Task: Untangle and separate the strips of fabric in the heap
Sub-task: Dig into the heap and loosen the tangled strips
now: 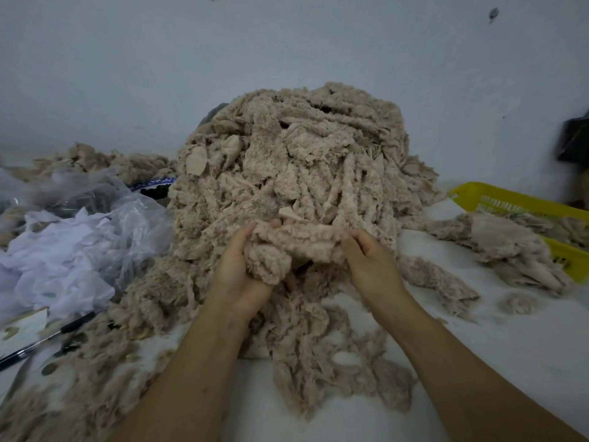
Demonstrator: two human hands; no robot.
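Note:
A tall heap of tangled beige fuzzy fabric strips [293, 161] rises in the middle of the white table, against the wall. My left hand [242, 275] grips a bunched wad of one strip [296, 247] at the heap's near foot, fingers curled up around it. My right hand [369, 256] pinches the same strip's other end, a hand's width to the right. More loose strips [322, 346] trail down toward me between my forearms.
Clear plastic bags with white cloth [63, 250] lie at the left, with a black pen [47, 338] near them. A yellow plastic basket [522, 205] holding beige strips sits at the right. More strips [95, 161] lie at back left. A dark object [573, 141] sits at far right.

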